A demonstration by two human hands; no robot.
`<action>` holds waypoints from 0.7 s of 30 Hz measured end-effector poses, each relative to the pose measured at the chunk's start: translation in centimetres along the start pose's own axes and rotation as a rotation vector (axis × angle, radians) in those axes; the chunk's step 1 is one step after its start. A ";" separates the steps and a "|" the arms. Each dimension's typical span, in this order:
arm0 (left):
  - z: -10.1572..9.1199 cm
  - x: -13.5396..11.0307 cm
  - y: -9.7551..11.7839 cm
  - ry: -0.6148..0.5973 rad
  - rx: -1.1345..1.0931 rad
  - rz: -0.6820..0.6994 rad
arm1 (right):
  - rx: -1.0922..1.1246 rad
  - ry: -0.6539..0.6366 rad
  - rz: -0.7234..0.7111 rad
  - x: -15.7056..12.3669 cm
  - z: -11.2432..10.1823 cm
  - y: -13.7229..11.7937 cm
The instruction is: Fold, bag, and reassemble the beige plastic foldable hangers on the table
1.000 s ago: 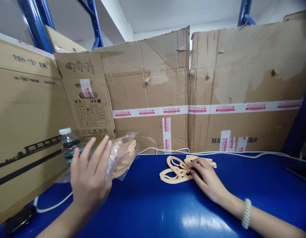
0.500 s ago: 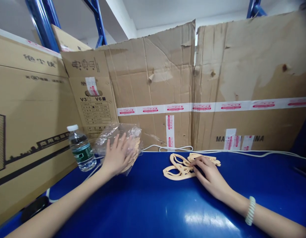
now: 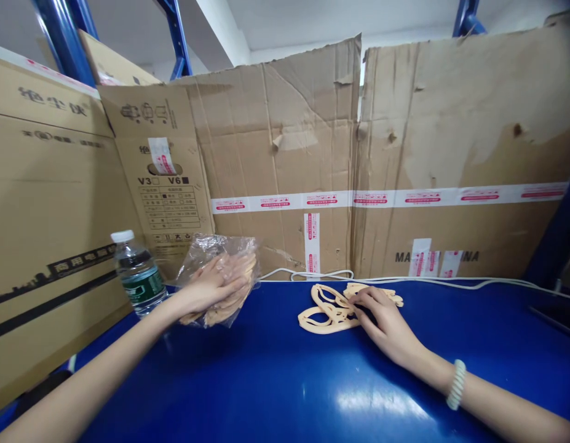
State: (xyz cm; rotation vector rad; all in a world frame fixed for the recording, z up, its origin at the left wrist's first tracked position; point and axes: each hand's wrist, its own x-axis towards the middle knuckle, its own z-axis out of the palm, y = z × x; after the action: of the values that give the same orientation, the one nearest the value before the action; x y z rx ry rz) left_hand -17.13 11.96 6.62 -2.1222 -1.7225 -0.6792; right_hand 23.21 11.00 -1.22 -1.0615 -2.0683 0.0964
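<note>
My left hand [image 3: 208, 286] reaches over a clear plastic bag [image 3: 201, 246] that holds several beige, hanger-like plastic pieces [image 3: 241, 289]. Its thumb and fingers are stretched out along the pieces; plastic film partly blurs the fingertips, and whether they lie inside the bag or on it I cannot tell. Farther right, beige folding hangers [image 3: 328, 326] with looped, cut-out arms lie on the blue tabletop [image 3: 266, 369]. My right hand [image 3: 386, 320] has its fingers closed on the right part of a folding hanger, partly hiding it.
A water bottle [image 3: 139, 277] with a green label stands left of the bag. Cardboard panels [image 3: 285, 154] wall off the back and left. A white cable [image 3: 404, 282] runs along the rear edge. A dark flat object [image 3: 554, 320] lies at the far right.
My left hand has shifted left and turned, its fingers less spread and now partly behind the bag's film. My right hand stays at the folding hanger. The whole view has shifted slightly.
</note>
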 end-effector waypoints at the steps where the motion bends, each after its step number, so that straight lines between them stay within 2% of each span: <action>1: 0.1 0.0 0.4 0.036 0.004 -0.013 | -0.013 0.015 0.009 0.2 -0.3 0.0; 3: 0.1 -0.2 1.4 0.171 0.033 0.000 | -0.045 0.046 0.039 0.8 -1.2 0.3; 5: 0.0 -0.6 2.2 0.415 0.084 0.106 | -0.074 0.072 0.070 1.3 -2.4 0.8; 9: -0.5 -1.7 2.9 0.771 0.151 0.440 | -0.143 0.062 0.097 1.7 -4.8 2.2; 11: -0.3 -2.8 4.0 0.893 0.139 0.635 | -0.181 0.008 0.097 1.3 -5.6 2.8; 12: -0.1 -3.5 4.9 0.901 0.117 0.731 | -0.197 -0.027 0.094 1.0 -5.8 3.1; 13: 0.3 -4.1 6.3 0.833 0.074 0.840 | -0.213 -0.064 0.091 0.7 -5.8 3.3; 15: 1.3 -5.2 9.6 0.469 -0.045 0.978 | -0.242 -0.134 0.089 -0.1 -5.3 3.7; 16: 1.9 -5.4 11.4 0.214 -0.073 0.954 | -0.255 -0.164 0.089 -0.4 -4.9 3.9; 17: 2.6 -5.4 13.1 0.024 -0.113 0.887 | -0.266 -0.191 0.088 -0.6 -4.3 4.1; 18: 3.4 -5.1 14.5 -0.107 -0.165 0.796 | -0.274 -0.213 0.085 -0.7 -3.7 4.3; 19: 4.3 -4.5 15.7 -0.195 -0.217 0.709 | -0.280 -0.230 0.078 -0.6 -3.1 4.5; 21: 6.1 -2.7 16.9 -0.209 -0.227 0.627 | -0.282 -0.248 0.054 -0.2 -2.1 4.8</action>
State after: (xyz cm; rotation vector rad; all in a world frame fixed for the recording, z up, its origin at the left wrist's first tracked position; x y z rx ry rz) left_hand -0.11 9.22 0.81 -2.7697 -0.9833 -0.4922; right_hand 27.82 13.37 -1.74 -1.3330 -2.3240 -0.0405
